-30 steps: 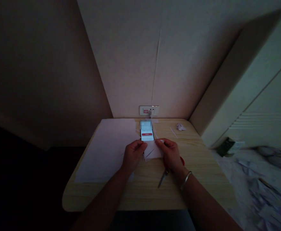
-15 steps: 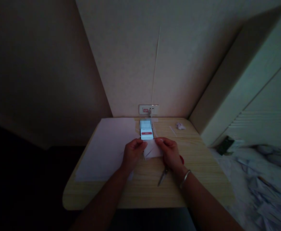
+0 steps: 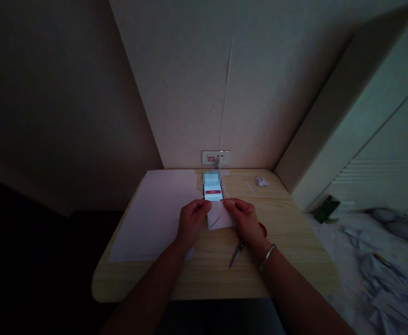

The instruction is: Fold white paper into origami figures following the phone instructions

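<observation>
A small folded piece of white paper (image 3: 220,217) is held between both hands over the table, with a diagonal crease or slit across its face. My left hand (image 3: 192,221) pinches its upper left corner between thumb and fingers. At the upper right corner, my right hand (image 3: 244,218) pinches it the same way. Just beyond the paper lies a phone (image 3: 212,187) with its screen lit. Red-handled scissors (image 3: 237,253) rest on the table under my right hand, blades pointing toward me; part of the handle is hidden.
Large white sheets (image 3: 155,214) cover the left of the wooden table (image 3: 287,260). A crumpled paper scrap (image 3: 261,181) and a thin paper strip (image 3: 251,189) lie at the back right. A wall socket (image 3: 216,158) with a plug is behind the phone. Papers (image 3: 392,288) clutter the right side.
Both hands keep their pinch on the paper, which has shifted only very slightly. The phone and scissors stay in place.
</observation>
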Demonstrator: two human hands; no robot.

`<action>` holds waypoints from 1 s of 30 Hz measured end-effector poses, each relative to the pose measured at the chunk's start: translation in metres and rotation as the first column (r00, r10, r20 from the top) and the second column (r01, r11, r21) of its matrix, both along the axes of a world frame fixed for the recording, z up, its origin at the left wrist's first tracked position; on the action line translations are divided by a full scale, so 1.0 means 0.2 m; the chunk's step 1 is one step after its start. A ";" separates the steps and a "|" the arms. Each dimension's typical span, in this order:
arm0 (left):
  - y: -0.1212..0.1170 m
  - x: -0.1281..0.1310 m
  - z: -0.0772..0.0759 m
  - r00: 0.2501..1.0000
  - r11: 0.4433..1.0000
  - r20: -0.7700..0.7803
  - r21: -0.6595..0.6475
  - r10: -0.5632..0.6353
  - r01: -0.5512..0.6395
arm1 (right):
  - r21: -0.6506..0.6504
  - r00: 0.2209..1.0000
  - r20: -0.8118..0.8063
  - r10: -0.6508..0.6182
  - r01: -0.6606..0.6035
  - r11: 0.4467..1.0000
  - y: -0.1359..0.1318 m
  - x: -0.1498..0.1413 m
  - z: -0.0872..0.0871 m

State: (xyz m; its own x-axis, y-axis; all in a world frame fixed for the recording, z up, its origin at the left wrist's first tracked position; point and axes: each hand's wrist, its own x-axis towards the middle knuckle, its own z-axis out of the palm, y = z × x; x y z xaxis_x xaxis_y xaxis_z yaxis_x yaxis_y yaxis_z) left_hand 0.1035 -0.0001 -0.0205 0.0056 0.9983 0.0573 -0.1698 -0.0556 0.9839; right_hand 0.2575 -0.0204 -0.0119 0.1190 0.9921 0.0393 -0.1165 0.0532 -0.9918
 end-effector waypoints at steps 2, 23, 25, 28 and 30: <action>0.00 0.01 0.00 1.000 0.999 0.023 -0.032 -0.020 0.021 | 0.002 1.000 0.001 -0.021 0.021 1.000 0.00 0.00 0.00; -0.01 0.03 0.02 0.947 0.938 -0.056 -0.168 -0.317 0.304 | 0.077 0.959 0.103 -0.263 0.256 0.964 0.06 0.02 -0.02; -0.01 0.02 0.01 0.972 0.964 -0.041 -0.149 -0.230 0.222 | 0.062 0.973 0.076 -0.216 0.212 0.975 0.05 0.01 -0.02; 0.00 0.01 0.00 0.986 0.980 -0.028 -0.118 -0.165 0.160 | -0.001 0.996 0.067 -0.062 0.062 0.998 0.04 0.00 -0.01; 0.00 0.01 0.00 0.982 0.977 -0.026 -0.108 -0.187 0.183 | -0.028 0.997 0.077 0.027 -0.025 0.999 0.04 -0.01 -0.01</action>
